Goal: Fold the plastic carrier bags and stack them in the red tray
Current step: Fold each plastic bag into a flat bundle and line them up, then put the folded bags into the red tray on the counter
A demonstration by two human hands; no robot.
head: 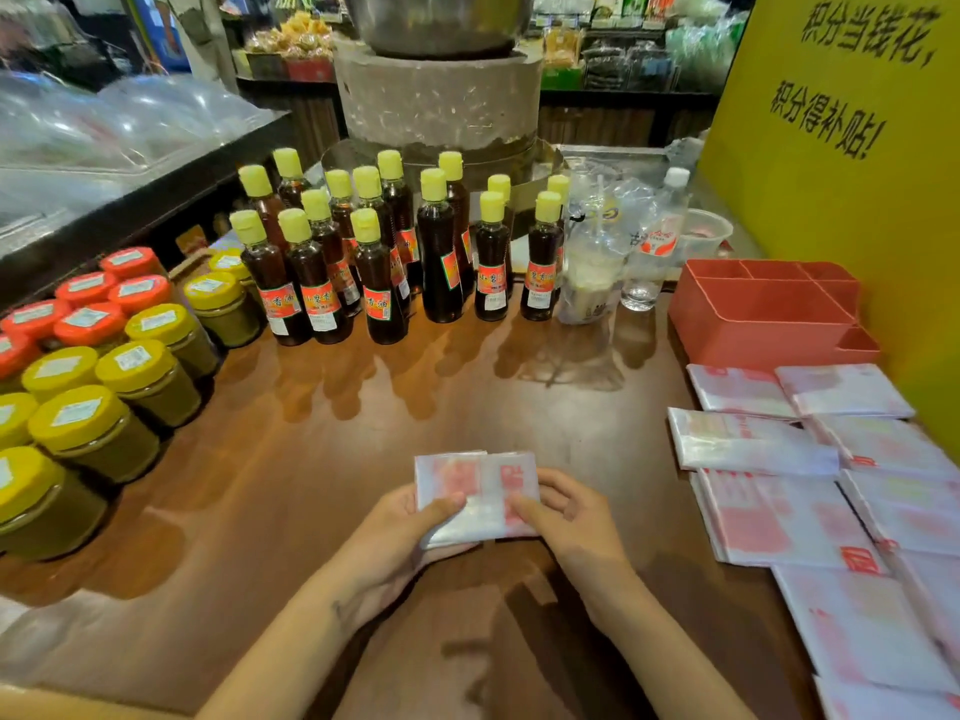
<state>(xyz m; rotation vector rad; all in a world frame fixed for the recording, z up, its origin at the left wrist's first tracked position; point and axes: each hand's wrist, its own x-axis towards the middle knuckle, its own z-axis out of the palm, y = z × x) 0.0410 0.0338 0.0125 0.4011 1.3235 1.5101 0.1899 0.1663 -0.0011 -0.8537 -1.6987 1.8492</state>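
Left hand [395, 532] and right hand [566, 522] both pinch one folded bag [480, 493]; one red tray [763, 314] beyond.

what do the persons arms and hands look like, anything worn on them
Both forearms are bare as far as the frame shows: no sleeves, gloves, watch or rings visible. The left hand and right hand have short, unpainted nails. A small dark mark sits on the left wrist; too blurred to identify.

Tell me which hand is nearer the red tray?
Right. The right hand grips the folded bag on the side facing the red tray; the left hand grips its far side.
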